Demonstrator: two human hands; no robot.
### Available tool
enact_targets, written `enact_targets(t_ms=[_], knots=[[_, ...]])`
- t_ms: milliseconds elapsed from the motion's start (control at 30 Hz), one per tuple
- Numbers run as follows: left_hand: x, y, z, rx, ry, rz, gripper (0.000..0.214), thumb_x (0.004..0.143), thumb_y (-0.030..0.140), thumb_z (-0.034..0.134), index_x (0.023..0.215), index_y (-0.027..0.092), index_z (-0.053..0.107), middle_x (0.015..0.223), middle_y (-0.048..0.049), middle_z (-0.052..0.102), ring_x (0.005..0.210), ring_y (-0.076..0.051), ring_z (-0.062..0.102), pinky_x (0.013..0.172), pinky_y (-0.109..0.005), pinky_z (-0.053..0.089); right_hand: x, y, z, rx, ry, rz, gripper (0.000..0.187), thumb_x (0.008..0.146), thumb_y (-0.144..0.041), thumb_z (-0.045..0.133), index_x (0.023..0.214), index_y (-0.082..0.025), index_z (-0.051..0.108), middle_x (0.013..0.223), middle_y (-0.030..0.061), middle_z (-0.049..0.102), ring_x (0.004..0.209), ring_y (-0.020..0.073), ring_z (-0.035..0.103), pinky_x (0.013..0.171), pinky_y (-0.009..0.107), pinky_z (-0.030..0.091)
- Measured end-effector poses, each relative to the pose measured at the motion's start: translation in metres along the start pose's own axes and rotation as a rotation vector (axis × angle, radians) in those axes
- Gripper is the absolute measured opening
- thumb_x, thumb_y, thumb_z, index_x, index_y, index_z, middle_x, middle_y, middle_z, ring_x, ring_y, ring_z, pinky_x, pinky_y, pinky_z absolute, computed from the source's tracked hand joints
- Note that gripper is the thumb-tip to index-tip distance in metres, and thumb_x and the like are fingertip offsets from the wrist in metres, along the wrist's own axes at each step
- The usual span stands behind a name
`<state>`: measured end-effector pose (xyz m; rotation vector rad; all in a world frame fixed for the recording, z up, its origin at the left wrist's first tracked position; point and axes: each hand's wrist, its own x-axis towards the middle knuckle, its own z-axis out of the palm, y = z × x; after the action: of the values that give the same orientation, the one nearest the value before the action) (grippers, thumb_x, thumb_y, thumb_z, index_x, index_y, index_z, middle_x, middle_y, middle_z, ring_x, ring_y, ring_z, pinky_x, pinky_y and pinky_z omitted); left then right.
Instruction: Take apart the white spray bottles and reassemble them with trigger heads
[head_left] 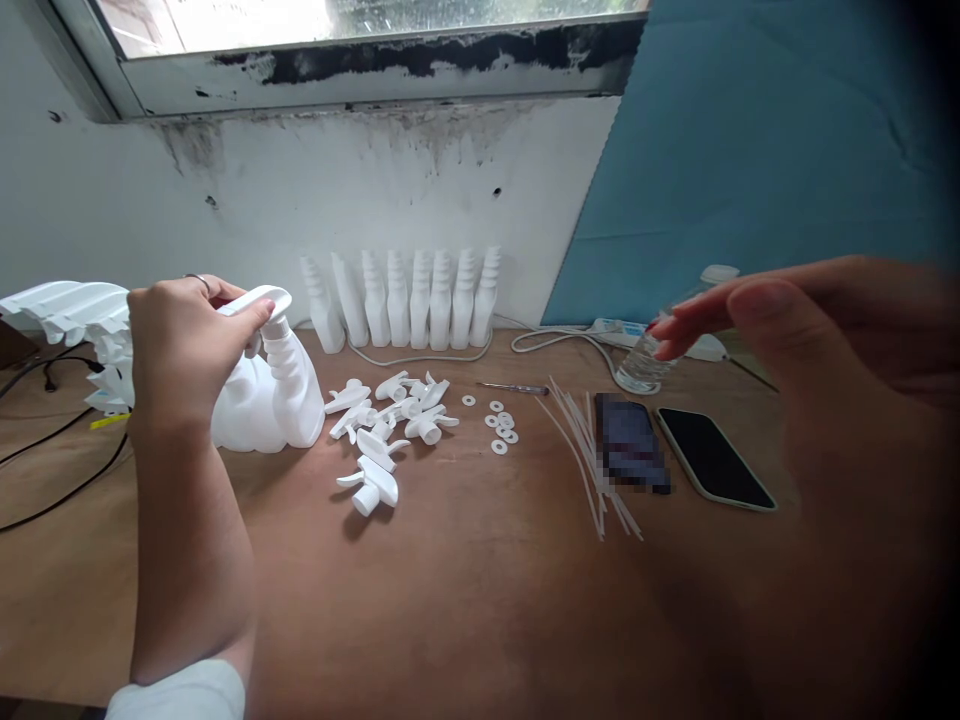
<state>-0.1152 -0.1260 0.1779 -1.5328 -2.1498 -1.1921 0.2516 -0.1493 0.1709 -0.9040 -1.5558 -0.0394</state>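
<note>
My left hand [180, 345], with a ring on one finger, grips a white trigger sprayer head [259, 298] at the top of a white plastic bottle [298, 395]. More white bottle bodies stand close beside it, partly behind my wrist. Loose sprayer heads [375, 484] lie heaped to the right of these bottles. At the right, my right hand [840, 340] is raised above the table, blurred, its fingers stretched out and nothing seen in them. Its fingertips overlap a clear plastic bottle [641, 366] in the view; whether they touch it I cannot tell.
Several white bottles [441, 300] line the wall. White washers [499, 447], a thin screwdriver [517, 388], thin tubes [581, 440], a pixelated dark object [634, 445] and a phone [716, 460] lie on the table [465, 600]. Cables and a power strip [706, 348] run behind.
</note>
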Motion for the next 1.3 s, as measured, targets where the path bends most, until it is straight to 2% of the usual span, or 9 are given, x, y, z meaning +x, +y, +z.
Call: enact_targets(t_ms=[100, 200, 300, 367, 433, 633, 833, 1133, 1300], knots=[[0.001, -0.001, -0.003, 0.058, 0.002, -0.057, 0.029, 0.072, 0.043, 0.068, 0.083, 0.017, 0.074, 0.049, 0.002, 0.057, 0.059, -0.015, 0.055, 0.072, -0.03, 0.05, -0.002, -0.008, 0.0, -0.021, -0.022, 0.108, 0.022, 0.087, -0.037, 0.065, 0.077, -0.018, 0.07, 0.074, 0.0039, 0.069, 0.069, 0.0189, 0.068, 0.065, 0.036, 0.052], [0.002, -0.004, -0.007, 0.109, -0.026, -0.149, 0.032, 0.072, 0.043, 0.069, 0.092, 0.019, 0.073, 0.049, 0.0023, 0.057, 0.064, -0.018, 0.061, 0.076, -0.034, 0.052, -0.003, -0.013, 0.001, -0.089, -0.033, 0.114, 0.023, 0.089, -0.036, 0.063, 0.076, -0.019, 0.07, 0.072, 0.0026, 0.068, 0.067, 0.0161, 0.066, 0.063, 0.033, 0.049], [0.003, -0.008, -0.008, 0.125, -0.036, -0.167, 0.04, 0.073, 0.043, 0.07, 0.107, 0.022, 0.067, 0.076, 0.0013, 0.068, 0.053, -0.013, 0.06, 0.072, -0.033, 0.054, -0.002, -0.012, 0.002, -0.129, -0.045, 0.06, 0.024, 0.09, -0.035, 0.061, 0.073, -0.02, 0.07, 0.068, 0.0011, 0.067, 0.061, 0.0131, 0.063, 0.059, 0.031, 0.046], [0.002, -0.009, -0.007, 0.137, -0.017, -0.137, 0.04, 0.074, 0.042, 0.07, 0.11, 0.024, 0.064, 0.098, 0.0001, 0.07, 0.048, -0.01, 0.057, 0.067, -0.031, 0.053, -0.002, -0.01, 0.002, -0.131, -0.065, 0.033, 0.024, 0.09, -0.035, 0.061, 0.074, -0.02, 0.071, 0.068, 0.001, 0.068, 0.06, 0.0128, 0.062, 0.058, 0.031, 0.047], [0.001, -0.007, -0.006, 0.146, -0.013, -0.123, 0.038, 0.075, 0.041, 0.068, 0.109, 0.025, 0.064, 0.107, 0.0004, 0.069, 0.047, -0.009, 0.056, 0.062, -0.029, 0.052, -0.001, -0.009, 0.003, -0.126, -0.077, 0.023, 0.023, 0.09, -0.034, 0.061, 0.074, -0.02, 0.071, 0.068, 0.0007, 0.068, 0.061, 0.0129, 0.063, 0.058, 0.03, 0.047], [-0.001, 0.0, -0.009, 0.107, -0.046, -0.106, 0.041, 0.076, 0.047, 0.067, 0.109, 0.023, 0.065, 0.098, -0.0005, 0.071, 0.058, -0.012, 0.06, 0.061, -0.026, 0.047, -0.002, -0.009, 0.005, -0.186, -0.078, -0.006, 0.024, 0.09, -0.032, 0.06, 0.071, -0.021, 0.071, 0.064, -0.0004, 0.066, 0.06, 0.0114, 0.06, 0.058, 0.027, 0.047], [0.0, -0.006, -0.008, 0.065, -0.03, -0.061, 0.042, 0.076, 0.054, 0.064, 0.104, 0.023, 0.068, 0.101, -0.0025, 0.07, 0.06, -0.013, 0.058, 0.063, -0.029, 0.047, -0.002, -0.006, 0.006, -0.224, -0.07, -0.041, 0.026, 0.09, -0.032, 0.059, 0.069, -0.021, 0.069, 0.061, -0.0011, 0.066, 0.057, 0.0126, 0.061, 0.054, 0.027, 0.044], [0.001, -0.009, -0.009, 0.076, -0.031, -0.054, 0.038, 0.077, 0.049, 0.064, 0.104, 0.023, 0.069, 0.093, -0.0025, 0.069, 0.066, -0.016, 0.058, 0.067, -0.031, 0.049, -0.004, -0.01, 0.007, -0.262, -0.082, -0.02, 0.025, 0.089, -0.031, 0.061, 0.068, -0.019, 0.068, 0.062, -0.0009, 0.066, 0.06, 0.0117, 0.063, 0.054, 0.025, 0.044], [-0.006, -0.004, -0.015, 0.108, 0.067, 0.058, 0.033, 0.08, 0.042, 0.062, 0.101, 0.017, 0.07, 0.087, -0.0048, 0.067, 0.074, -0.018, 0.06, 0.075, -0.031, 0.05, -0.001, -0.008, 0.008, -0.292, -0.147, -0.031, 0.026, 0.089, -0.031, 0.061, 0.066, -0.02, 0.069, 0.061, -0.002, 0.067, 0.056, 0.0096, 0.062, 0.046, 0.021, 0.04]])
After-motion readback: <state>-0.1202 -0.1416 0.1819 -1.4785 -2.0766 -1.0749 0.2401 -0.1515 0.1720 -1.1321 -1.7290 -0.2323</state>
